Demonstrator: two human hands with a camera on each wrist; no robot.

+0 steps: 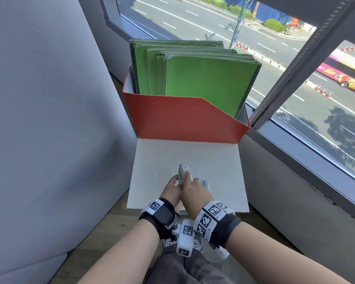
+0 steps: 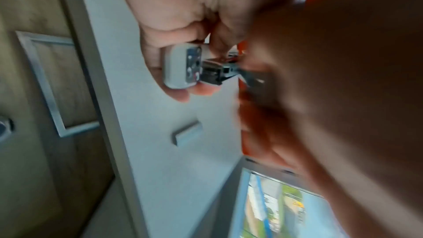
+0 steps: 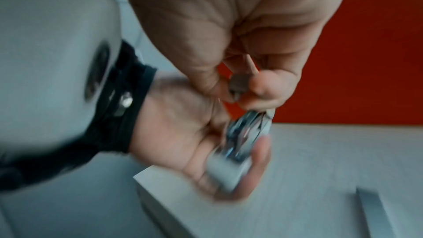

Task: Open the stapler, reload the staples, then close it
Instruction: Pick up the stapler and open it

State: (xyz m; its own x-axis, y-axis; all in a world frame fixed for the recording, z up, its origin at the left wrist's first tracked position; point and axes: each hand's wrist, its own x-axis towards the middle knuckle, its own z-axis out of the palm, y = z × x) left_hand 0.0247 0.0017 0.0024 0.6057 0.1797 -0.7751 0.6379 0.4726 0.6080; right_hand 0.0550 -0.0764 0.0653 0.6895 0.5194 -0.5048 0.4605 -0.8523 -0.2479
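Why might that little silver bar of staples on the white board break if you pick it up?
The staple strip looks thin and narrow, so it probably weighs very little. It lies flat with straight edges, so it likely slides on the white board rather than rolls. Strips like this are usually many staples stuck together, so a hard pinch might snap it.

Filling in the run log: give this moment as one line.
stapler: held by both hands | left hand: grips body | right hand: grips top | staple strip: on board
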